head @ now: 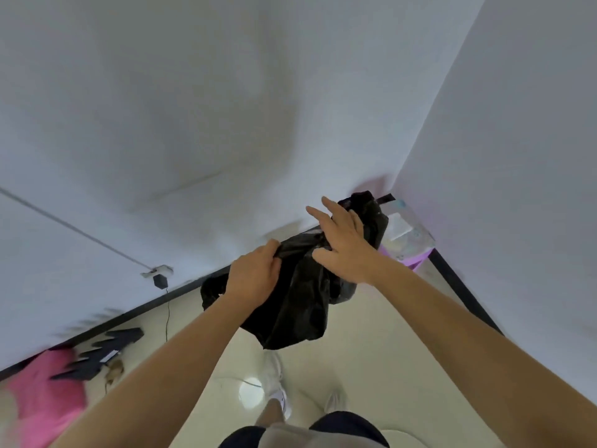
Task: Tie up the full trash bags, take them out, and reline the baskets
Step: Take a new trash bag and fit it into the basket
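A black plastic trash bag (pixel 297 305) hangs crumpled in the air in front of me, above the pale floor. My left hand (pixel 255 276) grips its upper edge with curled fingers. My right hand (pixel 342 240) lies over the bag's top with index and middle fingers stretched out, while the thumb and lower fingers press into the plastic. A purple basket (pixel 416 258) stands in the room's corner behind the bag, with a clear wrapped pack (pixel 408 232) on top; most of the basket is hidden by the bag and my right arm.
White walls meet at the corner on the right, with a dark skirting board (pixel 465 295) along the floor. At lower left lie a pink object (pixel 45 392) and black jagged pieces (pixel 103 350). A wall socket with a black plug (pixel 160 276) trails a cable down. My feet (pixel 277 389) stand below.
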`<action>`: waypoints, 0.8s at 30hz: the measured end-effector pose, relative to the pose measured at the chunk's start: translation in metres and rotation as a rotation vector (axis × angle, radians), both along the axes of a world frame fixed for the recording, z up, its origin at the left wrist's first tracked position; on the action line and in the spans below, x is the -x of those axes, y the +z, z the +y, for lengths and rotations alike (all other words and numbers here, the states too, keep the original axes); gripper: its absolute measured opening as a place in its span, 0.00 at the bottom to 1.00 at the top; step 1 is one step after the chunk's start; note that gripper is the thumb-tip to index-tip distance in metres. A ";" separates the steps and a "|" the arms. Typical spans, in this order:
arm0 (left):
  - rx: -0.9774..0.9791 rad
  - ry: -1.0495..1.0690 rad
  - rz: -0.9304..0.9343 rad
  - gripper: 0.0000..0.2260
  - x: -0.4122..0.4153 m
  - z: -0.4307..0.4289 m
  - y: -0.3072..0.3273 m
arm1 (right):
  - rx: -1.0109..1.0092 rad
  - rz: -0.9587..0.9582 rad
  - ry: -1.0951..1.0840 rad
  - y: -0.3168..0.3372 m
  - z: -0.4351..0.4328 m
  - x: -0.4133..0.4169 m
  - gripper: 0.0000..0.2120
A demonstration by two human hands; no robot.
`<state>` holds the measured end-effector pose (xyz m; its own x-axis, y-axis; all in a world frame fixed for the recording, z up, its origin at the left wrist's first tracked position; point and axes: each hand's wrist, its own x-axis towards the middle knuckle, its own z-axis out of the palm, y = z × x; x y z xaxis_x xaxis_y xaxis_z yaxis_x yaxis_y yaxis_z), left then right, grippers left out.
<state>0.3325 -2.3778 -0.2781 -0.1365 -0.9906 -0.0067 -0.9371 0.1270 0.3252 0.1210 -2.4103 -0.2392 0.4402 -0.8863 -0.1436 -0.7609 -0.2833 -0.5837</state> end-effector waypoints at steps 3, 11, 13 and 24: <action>-0.003 -0.005 0.070 0.10 -0.016 -0.027 -0.019 | 0.029 0.262 0.098 -0.023 -0.042 -0.029 0.41; -0.138 -0.023 -0.015 0.10 -0.062 -0.089 -0.119 | -0.195 0.917 -0.065 -0.137 -0.097 -0.055 0.07; -0.197 -0.012 -0.045 0.11 -0.070 -0.099 -0.155 | -0.289 0.854 -0.186 -0.178 -0.104 -0.054 0.16; -0.561 0.310 0.024 0.19 -0.065 -0.097 -0.366 | -0.723 0.710 -0.379 -0.401 -0.112 -0.037 0.23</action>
